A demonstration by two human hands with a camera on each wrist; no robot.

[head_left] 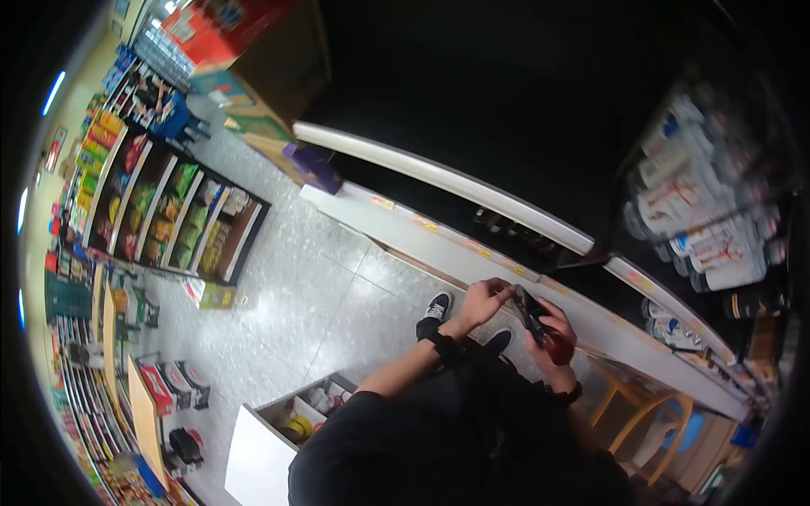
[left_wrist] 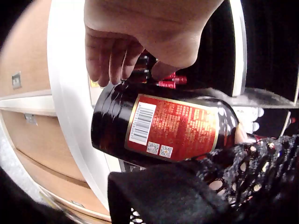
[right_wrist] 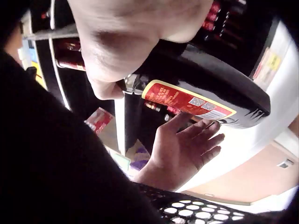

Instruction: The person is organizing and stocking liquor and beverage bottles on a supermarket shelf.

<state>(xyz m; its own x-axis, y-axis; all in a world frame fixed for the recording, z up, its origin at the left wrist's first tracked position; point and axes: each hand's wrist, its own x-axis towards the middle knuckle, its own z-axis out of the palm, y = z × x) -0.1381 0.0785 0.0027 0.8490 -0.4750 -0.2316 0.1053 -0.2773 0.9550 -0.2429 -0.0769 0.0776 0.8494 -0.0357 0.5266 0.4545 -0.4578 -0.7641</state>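
Note:
A dark glass bottle [left_wrist: 177,123] with a red, gold-edged back label lies tilted on its side in front of me. My right hand [right_wrist: 135,39] grips it around the neck end. In the right wrist view, the fingers of my left hand [right_wrist: 180,147] are extended beside the bottle's base, fingertips right at the glass. The left wrist view shows the barcode and two square codes on the label, below my left hand [left_wrist: 145,28]. In the head view both hands hold the bottle [head_left: 530,312] out before the shelf.
A white-edged dark shelf [head_left: 439,185] with price tags runs across the front. White-labelled packs [head_left: 700,202] stand at the right. Behind my left arm is an open-topped bin [head_left: 295,413] holding tape rolls. A wooden chair [head_left: 645,413] stands at lower right; a snack rack [head_left: 169,207] is farther left.

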